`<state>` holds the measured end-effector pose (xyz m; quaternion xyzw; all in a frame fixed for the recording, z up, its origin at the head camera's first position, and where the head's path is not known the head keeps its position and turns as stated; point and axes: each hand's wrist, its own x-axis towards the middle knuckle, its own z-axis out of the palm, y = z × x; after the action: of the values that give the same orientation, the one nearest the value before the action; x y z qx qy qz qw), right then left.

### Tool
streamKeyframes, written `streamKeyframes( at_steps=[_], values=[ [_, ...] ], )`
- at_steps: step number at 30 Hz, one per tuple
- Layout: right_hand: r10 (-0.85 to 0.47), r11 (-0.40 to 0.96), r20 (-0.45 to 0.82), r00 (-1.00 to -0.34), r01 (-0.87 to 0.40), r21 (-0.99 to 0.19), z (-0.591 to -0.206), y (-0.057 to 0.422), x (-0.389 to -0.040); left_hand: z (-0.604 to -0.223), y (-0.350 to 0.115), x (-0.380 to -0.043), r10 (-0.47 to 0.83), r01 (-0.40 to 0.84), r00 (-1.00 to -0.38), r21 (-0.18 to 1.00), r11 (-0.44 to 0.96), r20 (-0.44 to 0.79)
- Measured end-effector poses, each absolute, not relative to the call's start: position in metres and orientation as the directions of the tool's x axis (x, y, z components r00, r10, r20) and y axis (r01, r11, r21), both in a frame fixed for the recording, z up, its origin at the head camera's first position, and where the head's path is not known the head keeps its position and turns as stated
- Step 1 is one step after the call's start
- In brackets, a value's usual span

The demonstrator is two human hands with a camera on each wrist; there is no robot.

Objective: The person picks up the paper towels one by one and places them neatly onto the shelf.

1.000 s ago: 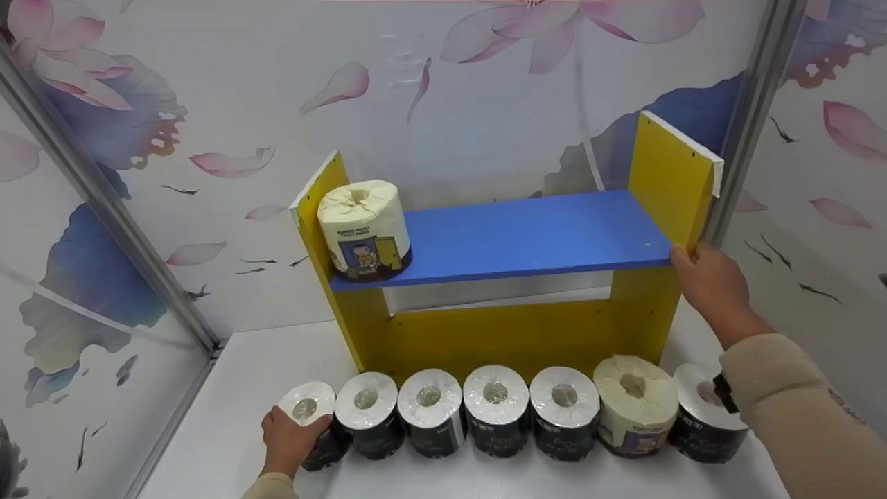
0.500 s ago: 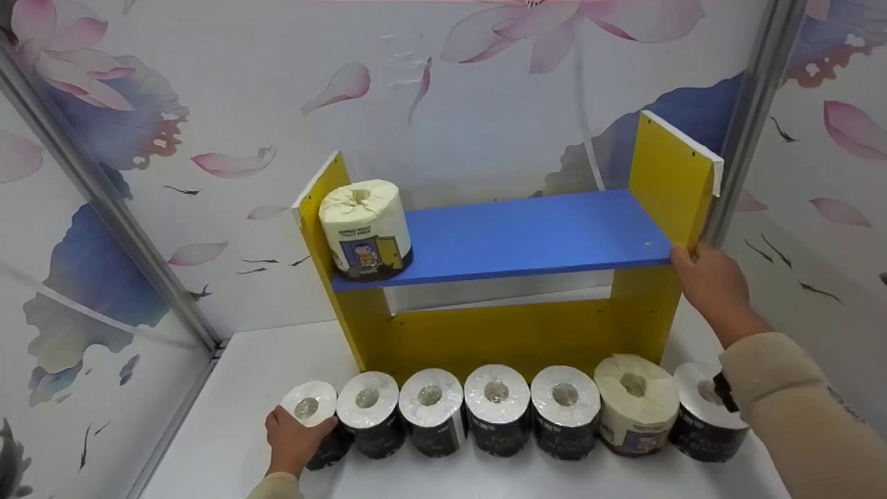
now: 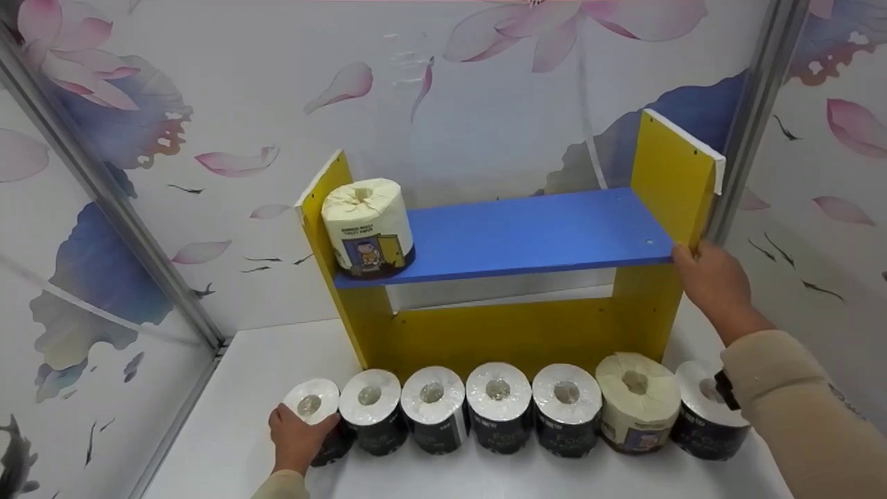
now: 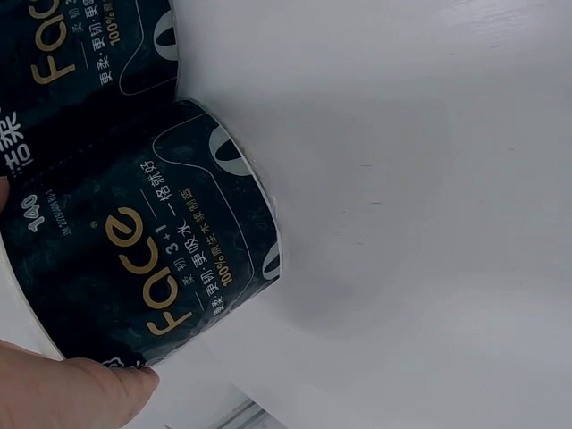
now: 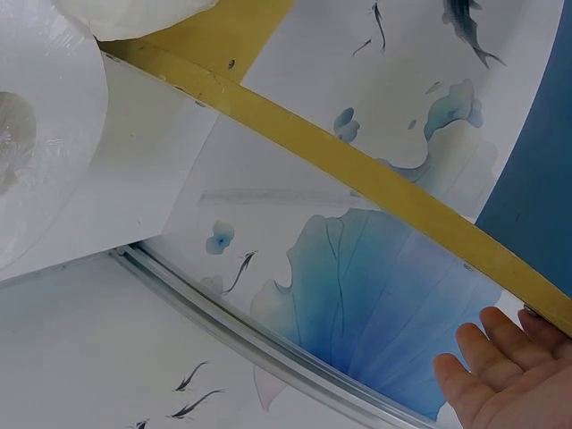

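In the head view my left hand (image 3: 298,438) grips the leftmost toilet roll (image 3: 334,447), fingers on its far left side and thumb at its front. The left wrist view shows that roll's dark "Face" label (image 4: 179,232), with a digit (image 4: 76,393) against it. My right hand (image 3: 717,284) holds the right side panel (image 3: 669,177) of a yellow and blue shelf by its front edge, beside the end of the blue board (image 3: 520,235). From the right wrist, several fingers (image 5: 487,357) show along the panel's outer side. A cream-wrapped toilet roll (image 3: 367,232) stands at the board's left end.
Several dark-labelled rolls (image 3: 499,423) and one cream-wrapped roll (image 3: 637,409) stand in a row before the shelf on the white table (image 3: 256,367). A floral-printed wall (image 3: 485,138) rises behind, with metal corner posts (image 3: 125,201) at both sides.
Both hands keep their holds and the rolls stay in place. Only the head view has shifted very slightly.
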<state>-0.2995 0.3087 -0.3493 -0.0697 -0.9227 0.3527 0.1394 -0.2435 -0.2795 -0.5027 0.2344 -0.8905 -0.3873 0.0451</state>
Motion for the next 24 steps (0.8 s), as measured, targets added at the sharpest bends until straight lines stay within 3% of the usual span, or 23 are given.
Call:
streamKeyframes(
  at_steps=[24],
  values=[
    [0.246, 0.715, 0.188, -0.951, 0.047, -0.697, -0.3477, 0.3045, -0.2977, -0.5085, -0.28, -0.2476, -0.507, -0.406, -0.856, 0.741, 0.534, -0.103]
  ],
)
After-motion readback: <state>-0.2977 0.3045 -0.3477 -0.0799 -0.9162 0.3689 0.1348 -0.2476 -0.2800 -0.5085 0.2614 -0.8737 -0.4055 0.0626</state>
